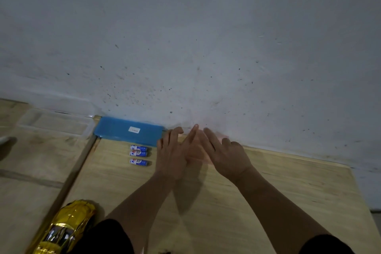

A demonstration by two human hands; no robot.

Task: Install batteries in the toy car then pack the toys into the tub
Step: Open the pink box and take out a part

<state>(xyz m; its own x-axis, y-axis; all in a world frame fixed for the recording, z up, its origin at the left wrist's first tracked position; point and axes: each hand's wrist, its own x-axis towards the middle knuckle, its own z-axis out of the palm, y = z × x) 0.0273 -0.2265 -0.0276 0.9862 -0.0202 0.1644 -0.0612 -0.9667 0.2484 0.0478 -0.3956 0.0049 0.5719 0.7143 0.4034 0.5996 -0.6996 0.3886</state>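
A shiny gold toy car (66, 229) sits at the bottom left of the wooden board (268, 192), partly cut off by the frame. Three blue batteries (139, 154) lie side by side near the far edge, just in front of a flat blue lid (115, 129) with a white label. My left hand (172, 154) and my right hand (224, 154) hover close together over the board near the wall, fingers spread, their fingertips overlapping. Both hold nothing. A clear plastic tub (51, 121) stands left of the lid, faint against the wood.
A grey speckled wall (206, 47) rises straight behind the board. A raised wooden strip (82, 163) splits the left surface from the board. A pale object (6, 140) pokes in at the left edge.
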